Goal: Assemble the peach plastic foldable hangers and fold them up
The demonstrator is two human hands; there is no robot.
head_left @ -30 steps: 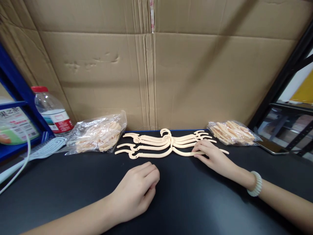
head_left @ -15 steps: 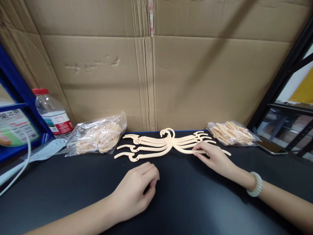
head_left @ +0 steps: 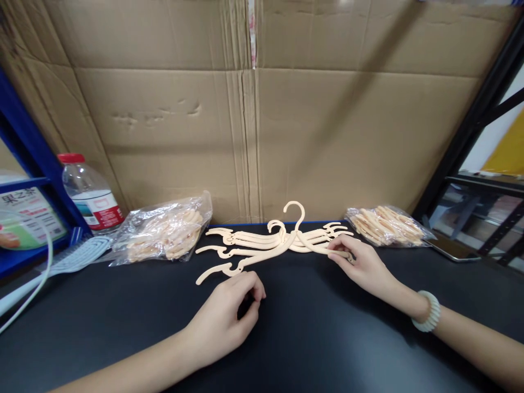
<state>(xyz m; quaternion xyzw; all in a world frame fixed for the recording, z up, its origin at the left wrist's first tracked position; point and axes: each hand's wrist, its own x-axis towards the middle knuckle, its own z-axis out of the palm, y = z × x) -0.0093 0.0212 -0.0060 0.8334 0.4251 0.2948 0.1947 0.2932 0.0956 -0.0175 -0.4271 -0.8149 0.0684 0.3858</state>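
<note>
A cream plastic clothes hanger (head_left: 267, 255) lies tilted over a row of matching hangers (head_left: 254, 240). Its hook stands higher than theirs, and its left arm slants down toward me. My right hand (head_left: 362, 262) pinches the end of its right arm between thumb and fingers, which hide part of that end. My left hand (head_left: 229, 316) rests on the black table just below the hanger's left end. Its fingers are curled in, thumb close to the index finger, with nothing visible in them.
A clear bag of cream pieces (head_left: 164, 232) sits left of the hangers, another bag (head_left: 387, 225) to the right. A phone (head_left: 454, 250) lies beside that one. At the left are a red-capped bottle (head_left: 92, 194), a pale hairbrush (head_left: 84, 255) and a white cable (head_left: 48, 262). Cardboard (head_left: 184, 125) stands behind.
My right hand has lifted and turned the front hanger: its hook has risen to the right, apart from the others, and its left end has swung toward me. My left hand has barely moved.
</note>
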